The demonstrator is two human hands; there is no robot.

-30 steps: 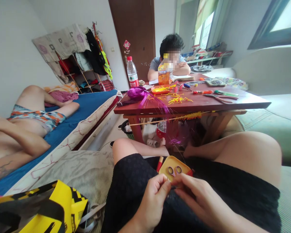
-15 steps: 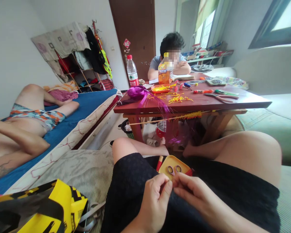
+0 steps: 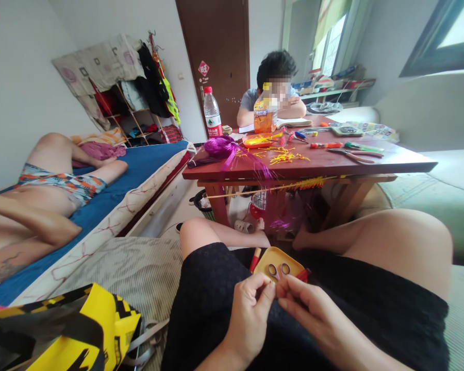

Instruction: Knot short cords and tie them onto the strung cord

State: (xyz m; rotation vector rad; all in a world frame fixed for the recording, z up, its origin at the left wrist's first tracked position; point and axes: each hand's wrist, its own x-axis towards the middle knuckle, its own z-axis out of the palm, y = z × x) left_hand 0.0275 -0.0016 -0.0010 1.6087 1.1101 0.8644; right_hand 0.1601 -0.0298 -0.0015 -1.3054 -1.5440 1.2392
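Note:
Above my lap, my left hand (image 3: 253,309) is closed in a pinch; whatever lies between thumb and forefinger is too small to make out. Close beside it, my right hand (image 3: 307,304) also pinches with its fingertips, and I cannot tell what they hold. Just beyond the fingertips, a yellow tray (image 3: 269,254) rests on the lap. Small scissors (image 3: 279,271) lie in it with both handle loops showing, their lower part partly behind my hands. A red tube with a tan end (image 3: 255,260) lies at the tray's left side.
Ahead, a red-brown table (image 3: 239,167) bears purple strands (image 3: 222,148), yellow stems (image 3: 288,156), pliers (image 3: 358,156) and bottles. A person (image 3: 276,69) leans on its far side. Another person (image 3: 58,190) lies on the bed at left. A yellow-black bag (image 3: 96,324) sits at lower left.
The view has shifted slightly. Both hands remain pinched close together above the lap, with only small finger movements.

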